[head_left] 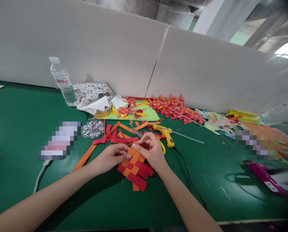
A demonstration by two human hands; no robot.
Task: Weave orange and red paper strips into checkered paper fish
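Note:
Between my two hands is a woven piece of red and orange paper strips (134, 167), its loose strip ends pointing down and to the right. My left hand (113, 158) pinches its upper left edge between thumb and fingers. On the top edge, my right hand (151, 149) grips the orange strips with thumb and bent fingers. Just beyond the hands lie cut red and orange paper strips (124, 140) and scissors (135, 131), whose yellow handle is partly behind my right hand. A yellow glue gun (165, 133) rests right of them, its black cord running toward me.
A clear tub of googly eyes (92, 128) and a water bottle (63, 82) stand left, near a patterned tissue pouch (93, 95). Finished woven paper fish (175, 108) pile against the white partition (194, 67). A blurred phone-like object (60, 140) with a cable and a purple power strip (264, 177) flank the work.

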